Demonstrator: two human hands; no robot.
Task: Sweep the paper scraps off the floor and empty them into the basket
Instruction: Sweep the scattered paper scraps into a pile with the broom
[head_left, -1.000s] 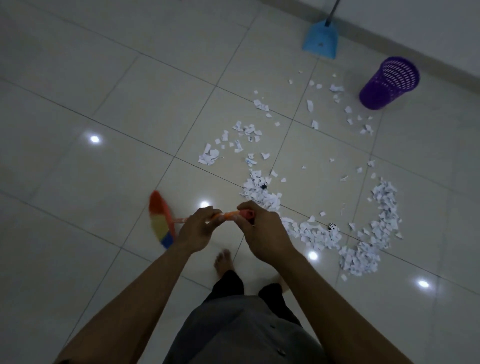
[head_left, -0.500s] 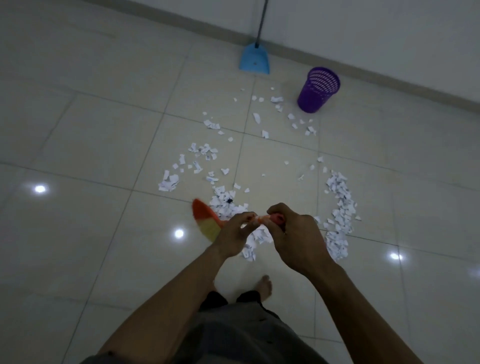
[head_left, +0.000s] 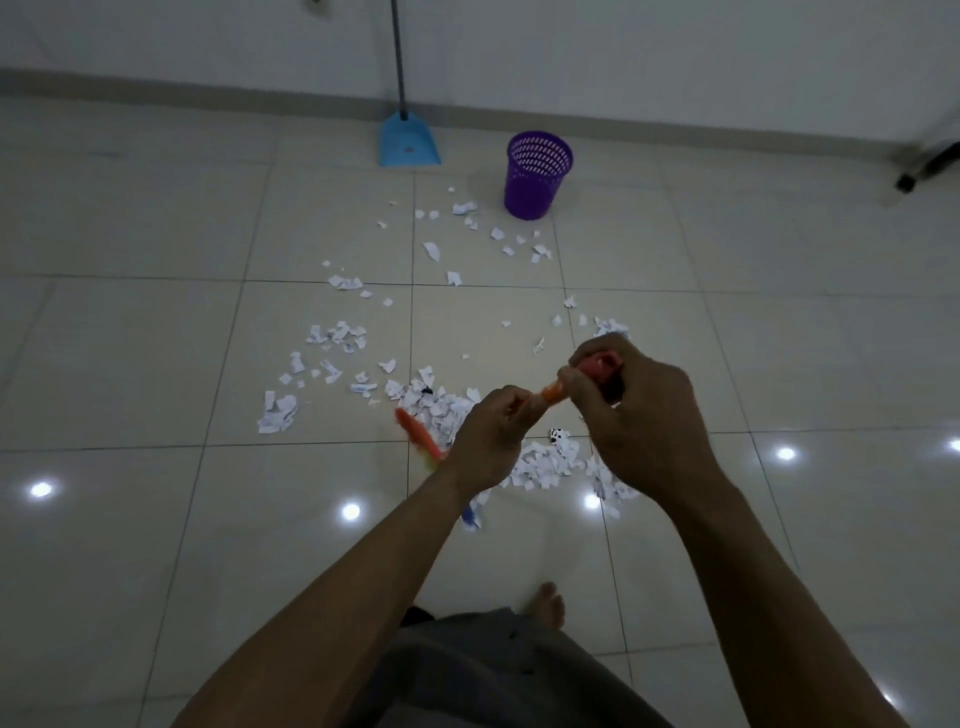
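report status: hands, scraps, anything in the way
Left hand and right hand both grip the orange broom handle. Paper scraps scattered across the floor. Purple basket upright beyond them, blue dustpan at the wall; nothing blocking.

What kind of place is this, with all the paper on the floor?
Probably a room indoors, maybe in a home: shiny floor tiles, a plain wall with a dustpan standing by it, and a basket nearby.

The tiled floor (head_left: 130, 338) carries scattered paper scraps (head_left: 434, 408), an upright purple basket (head_left: 537, 176) and a blue dustpan (head_left: 409, 148).
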